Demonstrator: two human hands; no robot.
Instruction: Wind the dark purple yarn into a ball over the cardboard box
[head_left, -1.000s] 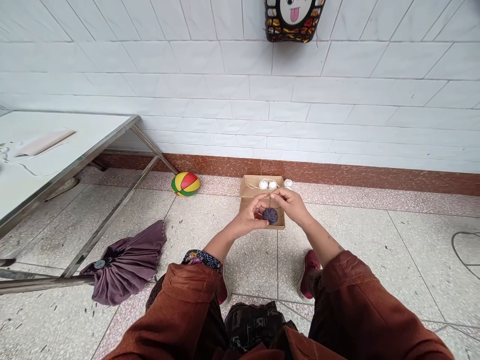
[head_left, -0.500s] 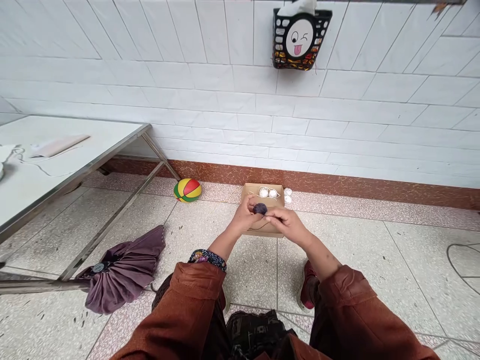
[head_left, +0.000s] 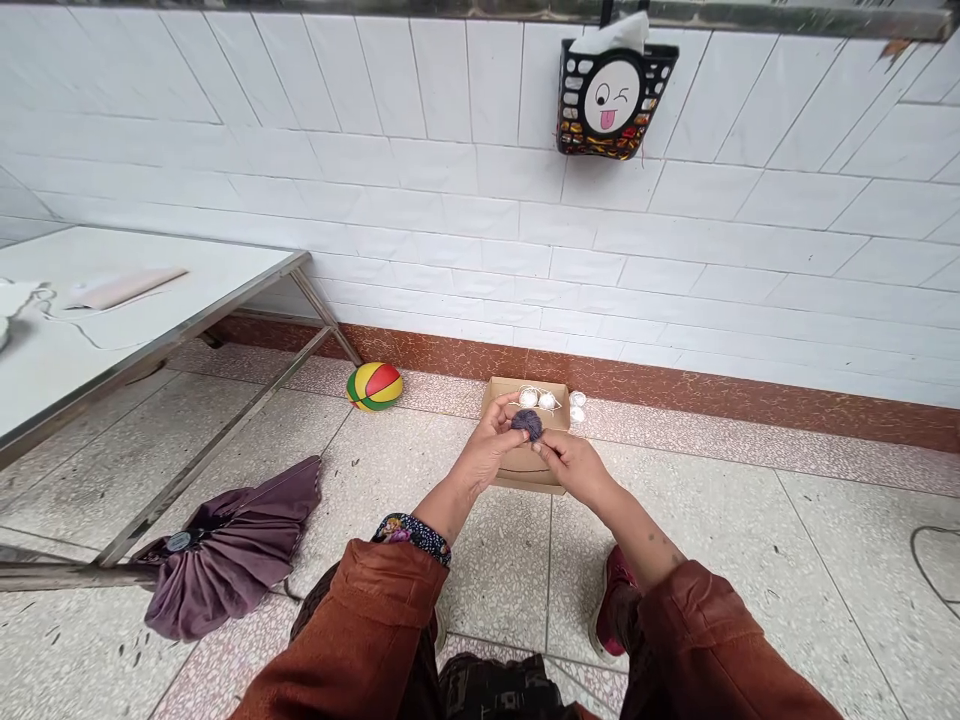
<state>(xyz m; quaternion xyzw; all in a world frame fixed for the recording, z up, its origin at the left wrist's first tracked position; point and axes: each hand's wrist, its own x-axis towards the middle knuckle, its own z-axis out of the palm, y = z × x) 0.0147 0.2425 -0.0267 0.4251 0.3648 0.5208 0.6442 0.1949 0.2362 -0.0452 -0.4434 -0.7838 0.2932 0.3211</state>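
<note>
A small dark grey ball of yarn [head_left: 527, 424] is gripped between the thumb and fingers of my left hand [head_left: 492, 440]. My right hand [head_left: 574, 464] pinches at the ball's lower right edge; the fingertips are closed, probably on the yarn, though the strand itself is too fine to make out there. Both hands are held over an open cardboard box [head_left: 529, 482]. A dark strand runs across the near part of the box. In its far part are two white balls of yarn [head_left: 538, 398]. Small white round items [head_left: 577, 405] sit just right of the box.
To the left stands a white-topped metal-framed table [head_left: 150, 300]. A colourful ball [head_left: 375, 387] lies by its leg and a purple folded umbrella [head_left: 232, 550] on the floor. A black basket [head_left: 617, 100] hangs on the tiled wall. A dark cable [head_left: 930, 570] lies at right.
The view has tilted up slightly. The yarn ball has turned in my left hand and more of it shows. My right hand has shifted to its lower right edge.
</note>
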